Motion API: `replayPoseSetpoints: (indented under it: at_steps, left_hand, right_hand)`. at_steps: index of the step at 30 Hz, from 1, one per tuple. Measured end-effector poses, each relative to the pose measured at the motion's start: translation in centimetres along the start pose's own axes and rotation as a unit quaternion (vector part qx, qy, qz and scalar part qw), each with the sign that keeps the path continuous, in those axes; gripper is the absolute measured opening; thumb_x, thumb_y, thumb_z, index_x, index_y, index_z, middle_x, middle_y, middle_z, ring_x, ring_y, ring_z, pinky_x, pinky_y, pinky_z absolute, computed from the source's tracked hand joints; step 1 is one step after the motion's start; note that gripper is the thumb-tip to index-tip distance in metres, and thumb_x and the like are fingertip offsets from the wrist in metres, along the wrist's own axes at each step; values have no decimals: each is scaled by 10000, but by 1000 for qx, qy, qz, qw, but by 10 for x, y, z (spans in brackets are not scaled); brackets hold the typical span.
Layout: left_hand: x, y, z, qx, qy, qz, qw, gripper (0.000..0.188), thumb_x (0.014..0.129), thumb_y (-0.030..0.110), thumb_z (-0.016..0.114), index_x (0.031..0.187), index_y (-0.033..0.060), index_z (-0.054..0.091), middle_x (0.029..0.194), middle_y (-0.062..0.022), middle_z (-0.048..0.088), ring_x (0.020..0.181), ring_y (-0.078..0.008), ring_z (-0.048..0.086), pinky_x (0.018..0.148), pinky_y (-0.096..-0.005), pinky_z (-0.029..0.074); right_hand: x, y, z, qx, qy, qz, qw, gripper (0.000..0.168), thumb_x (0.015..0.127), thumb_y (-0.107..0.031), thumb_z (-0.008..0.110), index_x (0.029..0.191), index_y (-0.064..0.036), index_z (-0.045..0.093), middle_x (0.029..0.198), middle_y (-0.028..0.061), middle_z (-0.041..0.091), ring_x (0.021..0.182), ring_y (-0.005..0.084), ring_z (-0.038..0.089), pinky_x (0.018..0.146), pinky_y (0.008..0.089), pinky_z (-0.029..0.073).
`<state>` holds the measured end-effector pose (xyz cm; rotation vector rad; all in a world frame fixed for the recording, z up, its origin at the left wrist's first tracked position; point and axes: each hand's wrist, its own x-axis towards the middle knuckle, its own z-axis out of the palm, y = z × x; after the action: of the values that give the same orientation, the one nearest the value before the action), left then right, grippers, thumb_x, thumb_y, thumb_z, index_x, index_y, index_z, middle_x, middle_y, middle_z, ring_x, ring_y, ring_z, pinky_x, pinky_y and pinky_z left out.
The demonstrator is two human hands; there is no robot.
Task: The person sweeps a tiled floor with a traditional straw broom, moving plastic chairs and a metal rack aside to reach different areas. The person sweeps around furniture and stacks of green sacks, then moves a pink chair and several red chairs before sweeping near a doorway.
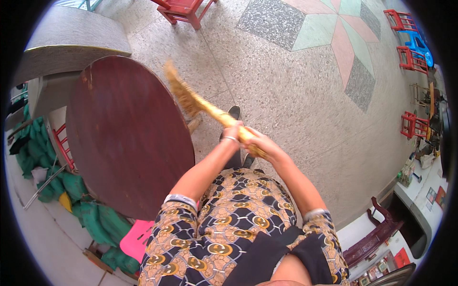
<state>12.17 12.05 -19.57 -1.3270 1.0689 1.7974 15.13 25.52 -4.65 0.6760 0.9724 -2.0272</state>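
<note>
Both of my hands grip the yellow handle of a straw broom (pixel 217 111). My left hand (pixel 233 130), with a bracelet at the wrist, is closed around the handle further toward the bristles. Close behind it, my right hand (pixel 264 143) wraps the handle near its end. The broom slants up and to the left, its bristle head blurred beside the rim of a dark red round table (pixel 128 139). Whether the bristles touch the floor, I cannot tell. My dark shoes show beneath the handle.
Speckled terrazzo floor (pixel 286 89) with a star inlay spreads ahead. A red wooden chair (pixel 182 10) stands at the top. Green sacks (pixel 96 218) and a pink plastic seat (pixel 135 241) lie left. Small red chairs (pixel 413 125) and a blue plastic stool (pixel 417 44) line the right.
</note>
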Motion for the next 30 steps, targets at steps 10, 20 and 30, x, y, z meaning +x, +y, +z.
replayPoseSetpoints:
  at_steps: [10,20,30]
  left_hand:
    - [1,185,163,177,-188,-14,966,294,686,122,658,903,-24,523,760,-114,579,631,-220,586,553,-352,496]
    - [41,292,83,185,19,94,978,291,684,126,670,869,-45,524,764,-128,581,602,-235,588,538,-366,511]
    - [37,232,129,273,-77,0,959,355,680,139,650,951,-62,539,834,-154,595,688,-261,607,610,-377,511]
  right_hand:
    - [91,-166,81,8,284,-99,954,747,730,-86,544,1381,-156,185,750,52,538,527,109,529,410,225,432]
    - [200,-161,97,88,75,-43,992,736,736,-118,576,1367,-189,204,745,53,543,564,126,544,438,233,432]
    - [143,-152,94,133,189,-84,969,527,781,-124,511,1265,-184,312,673,17,515,497,99,514,382,226,422]
